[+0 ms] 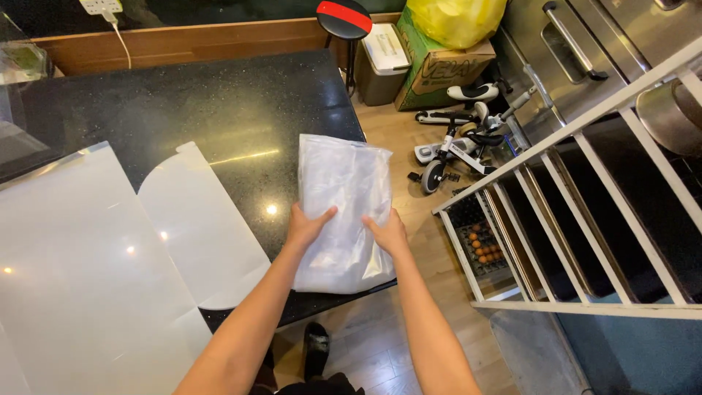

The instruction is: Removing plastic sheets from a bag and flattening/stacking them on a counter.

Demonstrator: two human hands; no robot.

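Observation:
A stack of clear plastic bags [344, 186] lies at the right edge of a black speckled countertop [183, 110], its near end hanging slightly over the edge. My left hand [306, 225] presses on the stack's left side, thumb spread across the plastic. My right hand [387, 232] rests flat on its right side. Both hands lie on top of the plastic with fingers apart, neither closed around it.
Large white translucent sheets [88, 263] cover the counter's left part. A white metal rack [585, 190] with egg trays stands to the right. On the wooden floor beyond are a child's tricycle [461, 143], a cardboard box with a yellow bag [446, 44], a bin [382, 62] and a stool [344, 18].

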